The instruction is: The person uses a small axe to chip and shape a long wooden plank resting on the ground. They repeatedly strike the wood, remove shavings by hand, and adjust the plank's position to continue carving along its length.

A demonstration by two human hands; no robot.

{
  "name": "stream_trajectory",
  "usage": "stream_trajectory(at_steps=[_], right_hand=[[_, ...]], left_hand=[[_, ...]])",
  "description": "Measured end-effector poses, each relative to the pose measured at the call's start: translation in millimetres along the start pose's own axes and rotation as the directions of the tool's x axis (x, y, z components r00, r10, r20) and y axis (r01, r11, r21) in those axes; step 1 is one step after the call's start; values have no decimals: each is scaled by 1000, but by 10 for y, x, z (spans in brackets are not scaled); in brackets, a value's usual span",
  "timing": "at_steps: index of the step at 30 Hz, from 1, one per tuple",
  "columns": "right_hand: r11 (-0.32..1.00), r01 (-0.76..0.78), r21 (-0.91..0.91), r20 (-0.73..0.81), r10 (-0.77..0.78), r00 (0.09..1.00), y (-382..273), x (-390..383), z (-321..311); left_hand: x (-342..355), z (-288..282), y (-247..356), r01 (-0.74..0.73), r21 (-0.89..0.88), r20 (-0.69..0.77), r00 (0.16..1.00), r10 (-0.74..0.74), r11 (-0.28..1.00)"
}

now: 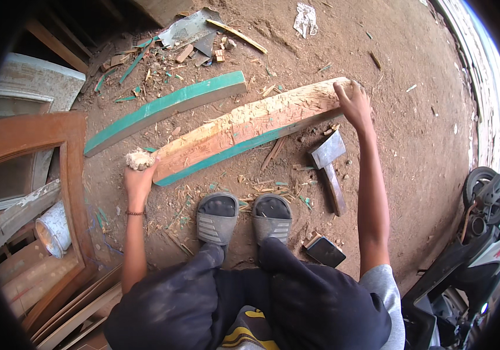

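A long, slightly curved wooden beam [250, 126] lies slantwise in front of my feet. Its upper face is roughly hewn bare wood, and green paint runs along its near side. My right hand [356, 106] grips the far right end, fingers curled over the edge. At the near left end, my left hand [139, 182] closes around the beam; a pale, frayed lump [139, 160] sits by its fingers, and I cannot make out what it is. Below the beam's right half lies a hatchet [329, 158] with a broad grey head, apart from both hands.
Another curved green-painted beam [168, 109] lies beyond mine. Wood chips and scraps [209, 49] litter the dirt floor. A phone [325, 251] rests by my right foot. Wooden frames [73, 169] and a white bucket [55, 230] stand left; a motorbike [483, 256] stands right.
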State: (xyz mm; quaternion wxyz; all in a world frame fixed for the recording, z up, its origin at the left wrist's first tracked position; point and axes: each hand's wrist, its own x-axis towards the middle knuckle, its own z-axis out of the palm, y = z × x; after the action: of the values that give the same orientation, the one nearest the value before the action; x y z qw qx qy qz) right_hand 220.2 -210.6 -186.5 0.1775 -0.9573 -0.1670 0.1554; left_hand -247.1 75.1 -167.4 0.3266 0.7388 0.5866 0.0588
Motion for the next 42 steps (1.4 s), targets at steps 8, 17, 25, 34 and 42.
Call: stream_trajectory(at_steps=[8,17,25,34,42], right_hand=[[994,68,-87,-179,-82,980,165,-22,261],[929,-188,319,-37,210,977,256,-68,-35],[910,-244,335,24,250,968,160,-304,-409],[987,35,157,32,-40,999,-20,-218,-476],[991,39,130,-29,-36,999,-59,26,-327]], left_hand=[[-93,-1,92,213,-3,33,976,-213,977],[-299,14,95,314,-108,146,943,-298,943],[-504,-204,261,338,-85,94,939,-330,937],[-348,-402,235,375,-265,105,927,-359,888],[-155,-348,368,262,-193,-25,962,-271,946]])
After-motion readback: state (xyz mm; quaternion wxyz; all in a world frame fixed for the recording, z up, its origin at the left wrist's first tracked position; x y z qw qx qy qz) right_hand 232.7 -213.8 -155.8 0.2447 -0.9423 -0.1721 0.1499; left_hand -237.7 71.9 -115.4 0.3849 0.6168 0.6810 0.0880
